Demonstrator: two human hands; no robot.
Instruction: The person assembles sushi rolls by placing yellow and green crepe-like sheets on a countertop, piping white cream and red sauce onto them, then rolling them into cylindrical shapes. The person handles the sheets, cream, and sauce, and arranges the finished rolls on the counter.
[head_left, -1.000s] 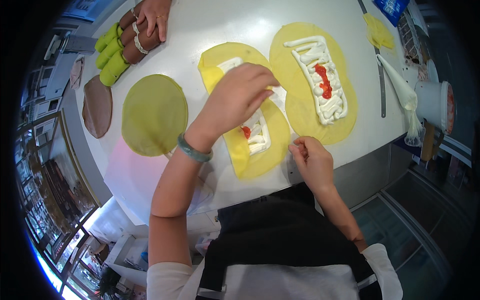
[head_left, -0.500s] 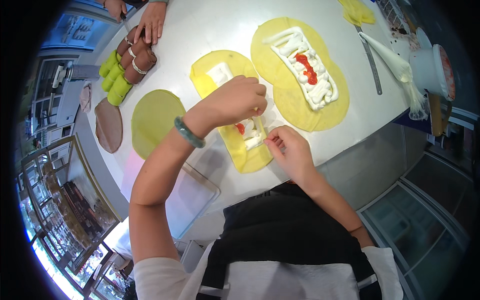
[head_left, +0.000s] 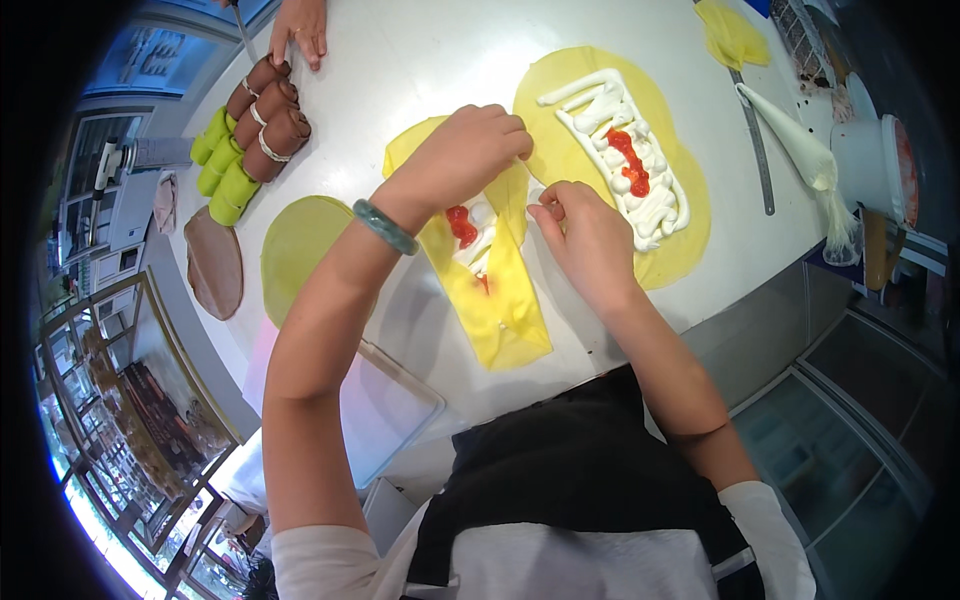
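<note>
In front of me lies a yellow crepe (head_left: 495, 320) with white cream and red filling (head_left: 461, 227) showing in its middle. Its near end is folded over the filling. My left hand (head_left: 465, 155), with a green bangle on the wrist, reaches across the crepe's far part, fingers curled at its right edge and hiding what is beneath. My right hand (head_left: 585, 240) is beside that same edge, thumb and fingers pinched together at it; the fingertip contact is small and partly hidden. Farther right, overlapping yellow crepes (head_left: 680, 245) lie flat, carrying piped cream (head_left: 655, 215) and red filling (head_left: 628, 160).
Brown and green crepe rolls (head_left: 280, 130) stand at left near another person's hand (head_left: 300, 30). A green crepe (head_left: 300, 250) and brown crepe (head_left: 213, 265) lie nearer. On the right are a piping bag (head_left: 790, 135), metal ruler (head_left: 755, 140) and white tub (head_left: 875, 160).
The near end and left side of the crepe have come over the filling. Both my hands have moved farther up along its right edge. The other person's hand has drawn back from the rolls.
</note>
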